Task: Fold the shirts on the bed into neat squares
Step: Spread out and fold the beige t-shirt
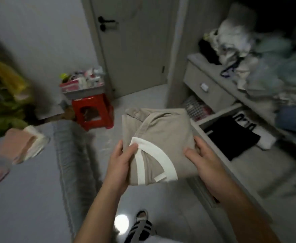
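A folded beige shirt (163, 134) with a white collar band is held in the air over the floor, between the bed and the wardrobe. My left hand (121, 163) grips its near left edge, thumb on the white band. My right hand (203, 160) grips its near right edge, thumb on top and fingers underneath. On the grey bed (24, 190) at the left lies a folded pink and cream garment (23, 144).
An open wardrobe drawer (248, 165) at the right holds a black garment (231, 137). Above it a shelf carries a heap of loose clothes (248, 55). A red stool (93, 111) with a filled bin stands by the closed door (133, 44). Green and yellow bedding lies far left.
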### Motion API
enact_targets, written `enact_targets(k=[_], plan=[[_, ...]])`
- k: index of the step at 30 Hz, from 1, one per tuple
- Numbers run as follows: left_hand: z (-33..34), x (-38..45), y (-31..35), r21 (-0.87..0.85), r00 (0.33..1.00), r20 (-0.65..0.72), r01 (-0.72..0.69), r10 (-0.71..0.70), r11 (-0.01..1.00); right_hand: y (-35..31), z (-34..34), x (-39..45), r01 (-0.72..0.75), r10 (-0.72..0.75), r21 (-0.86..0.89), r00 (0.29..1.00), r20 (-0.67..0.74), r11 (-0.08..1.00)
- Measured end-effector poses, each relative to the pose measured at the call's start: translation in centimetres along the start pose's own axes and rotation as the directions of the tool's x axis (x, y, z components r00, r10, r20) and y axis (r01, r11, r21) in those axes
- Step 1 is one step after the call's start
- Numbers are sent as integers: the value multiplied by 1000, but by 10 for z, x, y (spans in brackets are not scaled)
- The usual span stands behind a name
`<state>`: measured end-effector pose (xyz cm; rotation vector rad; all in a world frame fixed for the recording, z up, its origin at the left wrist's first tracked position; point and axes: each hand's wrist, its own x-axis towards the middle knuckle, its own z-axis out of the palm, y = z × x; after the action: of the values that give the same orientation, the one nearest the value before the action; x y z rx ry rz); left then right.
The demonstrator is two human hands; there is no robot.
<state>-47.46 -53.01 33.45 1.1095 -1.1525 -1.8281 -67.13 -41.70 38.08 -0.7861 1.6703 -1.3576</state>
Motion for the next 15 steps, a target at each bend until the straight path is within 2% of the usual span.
enact_targets(k=[3, 7, 10, 15], plan=[[70, 44, 2, 128, 974, 220, 33, -61, 991, 7, -55, -4, -44, 60, 62, 958, -282, 997], [155, 82, 5, 285, 866, 474, 18, -157, 958, 15, -104, -19, -94, 143, 116, 820, -554, 989], [210, 99, -1, 372, 764, 604, -21, -225, 928, 26, -128, -32, -111, 222, 204, 701, -678, 973], [271, 105, -23, 511, 626, 684, -45, -374, 858, 54, -156, -43, -91, 346, 354, 532, -773, 931]])
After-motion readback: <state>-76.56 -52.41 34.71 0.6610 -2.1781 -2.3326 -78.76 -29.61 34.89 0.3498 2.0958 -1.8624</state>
